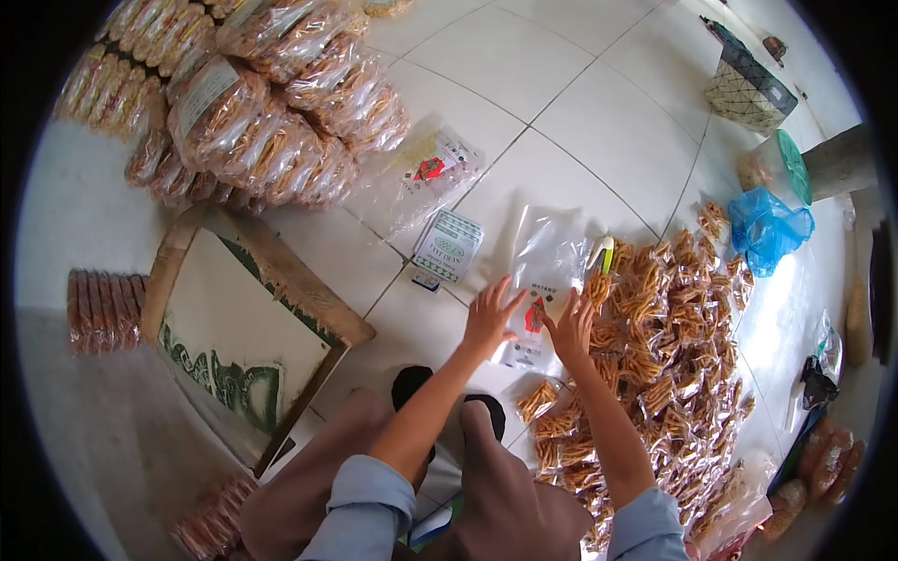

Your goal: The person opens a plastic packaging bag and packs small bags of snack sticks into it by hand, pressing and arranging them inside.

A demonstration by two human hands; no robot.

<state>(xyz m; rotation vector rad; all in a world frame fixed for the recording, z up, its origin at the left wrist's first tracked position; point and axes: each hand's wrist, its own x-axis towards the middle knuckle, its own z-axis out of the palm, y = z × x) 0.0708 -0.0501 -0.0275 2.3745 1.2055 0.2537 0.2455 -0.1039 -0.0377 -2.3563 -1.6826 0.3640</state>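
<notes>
A clear printed plastic bag (552,248) with a red emblem lies flat on the floor before my knees. On its left edge rests my left hand (490,320), fingers spread. My right hand (571,331) lies on the bag's right side with its fingers stretched out. Just left of the bag are a stack of green-and-white printed labels (449,245) and a small dark card (426,280). Small packets of brown stick snacks (655,346) are heaped close to my right hand, with a yellow-green handled tool (606,256) at the heap's top edge.
Another printed plastic bag (435,173) lies further off. Large filled snack bags (253,131) are piled at the upper left. A worn wooden-framed board (243,327) leans to my left. At the right stand a blue plastic bag (769,229), a green-lidded tub (781,168) and a patterned box (748,89).
</notes>
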